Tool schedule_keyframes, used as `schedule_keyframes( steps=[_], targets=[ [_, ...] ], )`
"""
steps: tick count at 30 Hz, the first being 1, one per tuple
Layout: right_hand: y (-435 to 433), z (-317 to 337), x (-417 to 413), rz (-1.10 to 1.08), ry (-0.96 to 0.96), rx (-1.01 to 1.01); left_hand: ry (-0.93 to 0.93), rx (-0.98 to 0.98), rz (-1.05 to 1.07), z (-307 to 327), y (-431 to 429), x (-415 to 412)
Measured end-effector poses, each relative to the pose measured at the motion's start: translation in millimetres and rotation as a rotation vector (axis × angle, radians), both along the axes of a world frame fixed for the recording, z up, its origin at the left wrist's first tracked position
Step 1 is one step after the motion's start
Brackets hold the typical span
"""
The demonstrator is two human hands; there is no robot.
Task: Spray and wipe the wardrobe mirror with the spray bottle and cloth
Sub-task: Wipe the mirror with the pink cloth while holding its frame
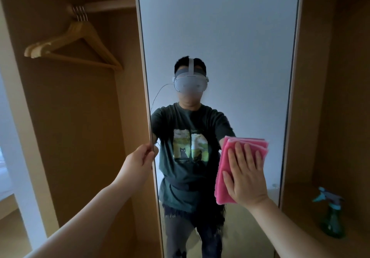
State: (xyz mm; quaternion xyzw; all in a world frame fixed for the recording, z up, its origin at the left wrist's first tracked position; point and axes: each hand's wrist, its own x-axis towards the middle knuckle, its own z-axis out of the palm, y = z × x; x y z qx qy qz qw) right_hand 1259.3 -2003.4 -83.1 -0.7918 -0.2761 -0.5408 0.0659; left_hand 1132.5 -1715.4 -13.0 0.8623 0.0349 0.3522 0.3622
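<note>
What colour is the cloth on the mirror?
Pink, seen in the head view: the cloth under the right hand.

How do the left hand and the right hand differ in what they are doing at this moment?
The left hand grips the mirror's left edge with curled fingers; the right hand lies flat, fingers straight. The left hand holds no cloth; the right hand presses the folded pink cloth against the glass. The left hand sits slightly higher. Both touch the mirror.
</note>
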Motion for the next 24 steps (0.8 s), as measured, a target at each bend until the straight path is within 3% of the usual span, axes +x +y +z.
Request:
schedule_keyframes(
  steps=[13, 24],
  targets=[
    [-4, 18, -3, -0.036, 0.077, 0.016, 0.026, 0.001, 0.022, 1, -2, 0],
    [-28, 118, 19, -0.116, 0.002, 0.162, 0.021, -0.010, 0.003, 1, -1, 1]
  ],
)
